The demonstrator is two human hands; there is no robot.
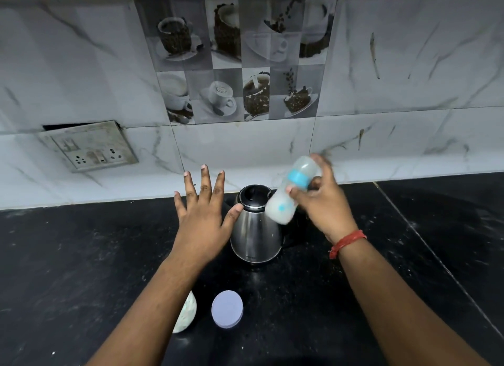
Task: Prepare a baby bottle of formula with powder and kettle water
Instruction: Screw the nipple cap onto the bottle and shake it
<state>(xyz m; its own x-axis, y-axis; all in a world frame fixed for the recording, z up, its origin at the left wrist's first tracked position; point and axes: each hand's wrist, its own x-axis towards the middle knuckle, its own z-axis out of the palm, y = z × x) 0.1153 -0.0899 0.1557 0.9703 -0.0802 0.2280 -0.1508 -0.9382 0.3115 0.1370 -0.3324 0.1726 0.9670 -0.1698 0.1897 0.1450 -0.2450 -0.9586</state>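
Observation:
My right hand [324, 202] grips a baby bottle [283, 204] with a blue collar. The bottle is tilted, cap end up and away, blurred by motion, with milky white liquid inside. It hangs just right of and above a steel kettle [255, 237] with a black lid, which stands on the black counter [81, 256]. My left hand [203, 215] hovers flat and spread to the kettle's left, thumb tip close to the kettle's top, holding nothing. A round pale lid [227, 309] lies on the counter near me. A white container [186, 315] shows partly under my left forearm.
A marble-tiled wall [409, 92] rises behind the counter, with a loose switch-and-socket plate [90, 147] at the left. A seam in the counter [436, 256] runs diagonally at the right. White specks dot the dark surface.

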